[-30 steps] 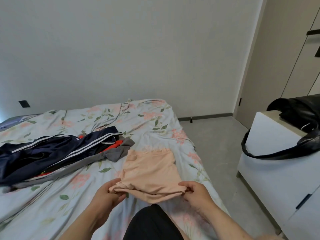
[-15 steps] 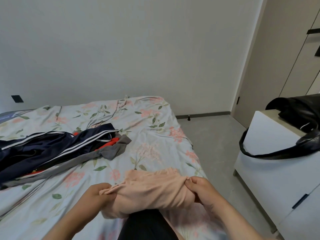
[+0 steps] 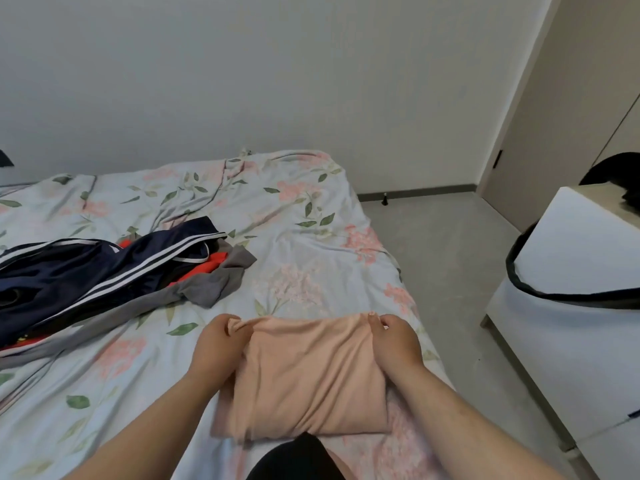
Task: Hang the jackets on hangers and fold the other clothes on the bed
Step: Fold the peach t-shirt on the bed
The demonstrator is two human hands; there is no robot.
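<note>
Both hands, left hand [image 3: 216, 344] and right hand [image 3: 394, 341], are pinching the folded peach garment's [image 3: 308, 379] far corners, seemingly flat on the bed [image 3: 294, 209].

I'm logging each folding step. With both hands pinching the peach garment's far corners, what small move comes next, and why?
Probably lay the far edge flat and let go: the left hand and right hand pinch the far corners of the peach cloth garment, which already lies doubled over on the floral bedsheet.

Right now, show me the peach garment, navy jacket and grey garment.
peach garment [image 3: 304, 375], head view, folded middle
navy jacket [image 3: 62, 271], head view, dark body
grey garment [image 3: 214, 285], head view, crumpled end
</note>
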